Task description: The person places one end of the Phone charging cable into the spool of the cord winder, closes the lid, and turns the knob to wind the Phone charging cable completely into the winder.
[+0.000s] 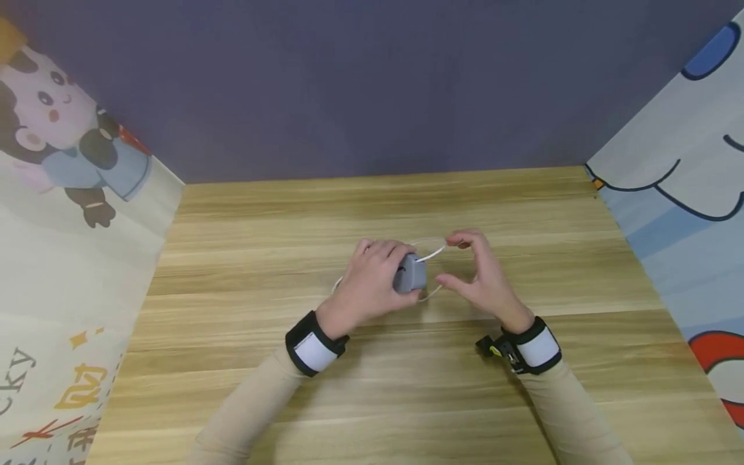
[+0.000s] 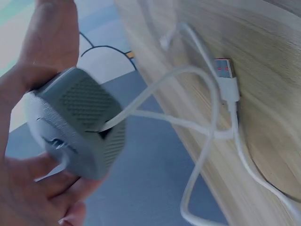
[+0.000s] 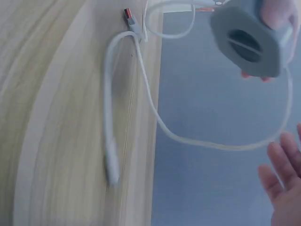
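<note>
A grey cable reel (image 1: 410, 274) is gripped in the left hand (image 1: 368, 281), fingers curled round it; beside it, its white cable (image 1: 433, 254) is pinched by the right hand (image 1: 482, 279).

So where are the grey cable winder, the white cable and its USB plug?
grey cable winder (image 2: 77, 125), left wrist view, on its dotted side face.
white cable (image 3: 109, 113), right wrist view, on the stretch lying on the table.
USB plug (image 2: 223, 69), left wrist view, on its metal end.

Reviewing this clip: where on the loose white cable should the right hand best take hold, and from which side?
Probably the white cable just where it leaves the gray winder gripped by the left hand: it hangs free there, open to a pinch from the right hand.
</note>
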Demonstrator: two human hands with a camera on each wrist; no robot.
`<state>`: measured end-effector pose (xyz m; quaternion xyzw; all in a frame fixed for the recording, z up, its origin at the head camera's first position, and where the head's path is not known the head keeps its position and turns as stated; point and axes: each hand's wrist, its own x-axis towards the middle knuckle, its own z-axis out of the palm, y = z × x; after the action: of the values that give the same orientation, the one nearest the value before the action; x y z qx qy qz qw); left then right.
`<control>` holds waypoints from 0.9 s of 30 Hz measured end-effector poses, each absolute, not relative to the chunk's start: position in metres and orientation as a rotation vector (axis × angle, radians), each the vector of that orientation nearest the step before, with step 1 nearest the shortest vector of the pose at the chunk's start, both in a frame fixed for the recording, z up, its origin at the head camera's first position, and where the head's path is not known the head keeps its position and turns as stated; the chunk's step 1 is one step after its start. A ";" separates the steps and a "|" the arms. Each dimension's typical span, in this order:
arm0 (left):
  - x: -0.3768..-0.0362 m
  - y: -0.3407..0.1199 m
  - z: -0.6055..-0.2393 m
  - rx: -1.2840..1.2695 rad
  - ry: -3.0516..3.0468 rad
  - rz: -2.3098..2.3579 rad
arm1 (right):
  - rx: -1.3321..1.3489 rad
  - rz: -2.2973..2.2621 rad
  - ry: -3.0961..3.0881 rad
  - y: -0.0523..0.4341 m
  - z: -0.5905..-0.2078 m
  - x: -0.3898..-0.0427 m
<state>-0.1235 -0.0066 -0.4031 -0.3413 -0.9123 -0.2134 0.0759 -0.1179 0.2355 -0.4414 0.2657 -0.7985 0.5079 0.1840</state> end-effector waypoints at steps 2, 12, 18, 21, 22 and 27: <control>-0.124 -0.007 -0.401 -0.999 -2.712 -0.727 | 0.713 1.462 -2.174 0.234 -0.441 -0.118; -0.128 -0.009 -0.393 -0.860 -2.495 -1.160 | 0.792 1.484 -2.232 0.224 -0.436 -0.122; -0.127 -0.008 -0.391 -0.823 -2.345 -1.419 | 0.880 1.610 -2.459 0.211 -0.424 -0.122; -0.127 -0.006 -0.393 -0.805 -2.263 -1.575 | 0.869 1.719 -2.475 0.204 -0.420 -0.121; -0.127 -0.006 -0.395 -0.798 -2.238 -1.619 | 0.870 1.763 -2.461 0.201 -0.419 -0.122; -0.127 -0.006 -0.403 -0.768 -2.157 -1.776 | 0.875 1.995 -2.337 0.193 -0.419 -0.123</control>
<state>-0.1267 -0.0055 -0.4027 -0.2631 -0.7390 -0.6082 0.1216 -0.1229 0.1932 -0.4186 0.2736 -0.7313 0.6242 -0.0268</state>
